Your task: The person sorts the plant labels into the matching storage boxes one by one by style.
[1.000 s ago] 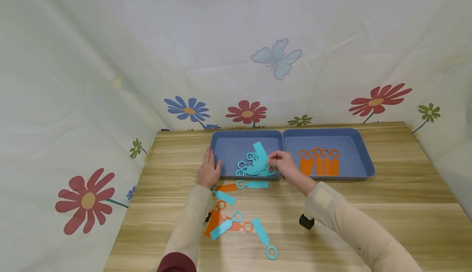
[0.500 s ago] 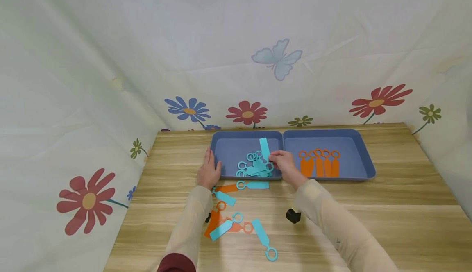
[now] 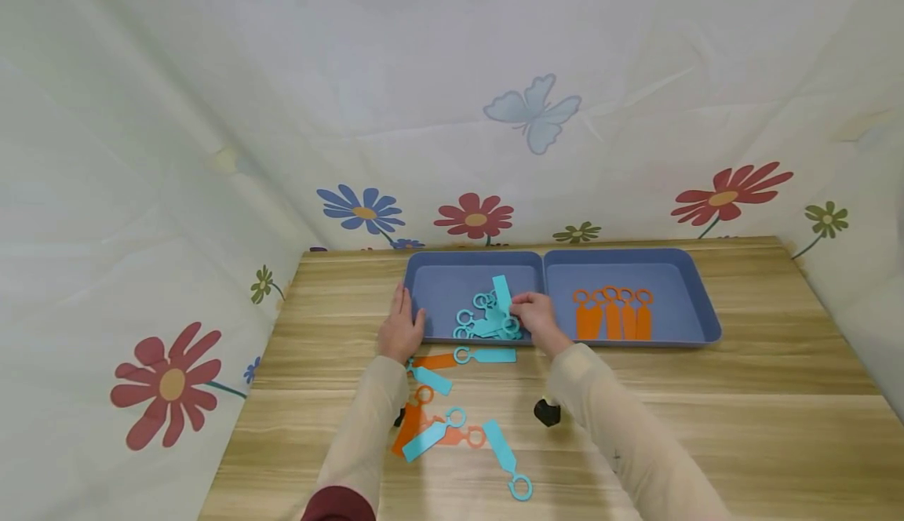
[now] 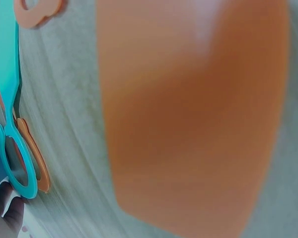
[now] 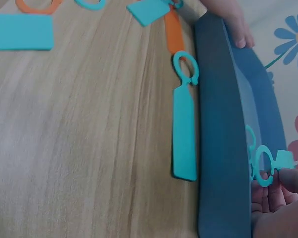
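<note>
My right hand (image 3: 537,317) pinches a turquoise ring-ended tag (image 3: 502,292) over the right part of the left blue tray (image 3: 473,257). In the right wrist view the tag's ring (image 5: 260,167) shows between thumb and fingers. Several more turquoise tags (image 3: 487,325) lie heaped below it in that tray. At the tray's left wall rests my left hand (image 3: 400,334), fingers straight along the rim and holding nothing. A single turquoise tag (image 3: 494,355) lies on the table just in front of the tray, and an orange tag (image 3: 434,362) is partly under another turquoise one.
The right blue tray (image 3: 621,270) adjoins the left one and bears a row of orange tags (image 3: 611,321). Several mixed orange and turquoise tags (image 3: 500,442) are scattered on the wooden table (image 3: 706,427) nearer to me. A flower-printed curtain (image 3: 339,113) hangs behind.
The pinched turquoise tag has swung from a leftward lean to more upright, rising and then lowering a little. My right forearm has shifted left. The left hand has stayed put.
</note>
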`<act>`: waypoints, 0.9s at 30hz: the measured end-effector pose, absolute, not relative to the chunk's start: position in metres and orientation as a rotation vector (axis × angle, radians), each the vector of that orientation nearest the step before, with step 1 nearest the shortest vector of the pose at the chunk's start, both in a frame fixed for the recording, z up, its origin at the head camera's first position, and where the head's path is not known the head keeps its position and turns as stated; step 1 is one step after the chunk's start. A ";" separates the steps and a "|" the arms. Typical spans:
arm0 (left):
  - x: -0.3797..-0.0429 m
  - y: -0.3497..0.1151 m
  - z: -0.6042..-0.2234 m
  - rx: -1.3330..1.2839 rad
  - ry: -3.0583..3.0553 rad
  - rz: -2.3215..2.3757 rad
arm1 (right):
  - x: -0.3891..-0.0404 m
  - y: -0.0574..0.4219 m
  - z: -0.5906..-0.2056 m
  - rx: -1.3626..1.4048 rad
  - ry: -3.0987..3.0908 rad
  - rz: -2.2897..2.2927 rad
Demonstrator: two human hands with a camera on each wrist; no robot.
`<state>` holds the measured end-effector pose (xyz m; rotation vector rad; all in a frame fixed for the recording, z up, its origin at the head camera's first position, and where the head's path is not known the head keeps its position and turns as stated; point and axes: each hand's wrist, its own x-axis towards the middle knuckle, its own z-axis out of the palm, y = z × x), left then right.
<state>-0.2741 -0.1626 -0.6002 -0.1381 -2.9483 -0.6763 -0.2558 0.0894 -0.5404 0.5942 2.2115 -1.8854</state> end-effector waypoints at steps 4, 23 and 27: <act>-0.274 -0.162 -0.599 -0.128 -2.947 -0.674 | -0.257 0.088 -0.545 0.594 2.284 -1.833; -0.274 -0.162 -0.596 -0.115 -2.967 -0.664 | -0.258 0.083 -0.544 0.569 2.626 -1.335; -0.274 -0.162 -0.596 -0.121 -2.963 -0.669 | -0.258 0.083 -0.540 0.501 2.723 -1.160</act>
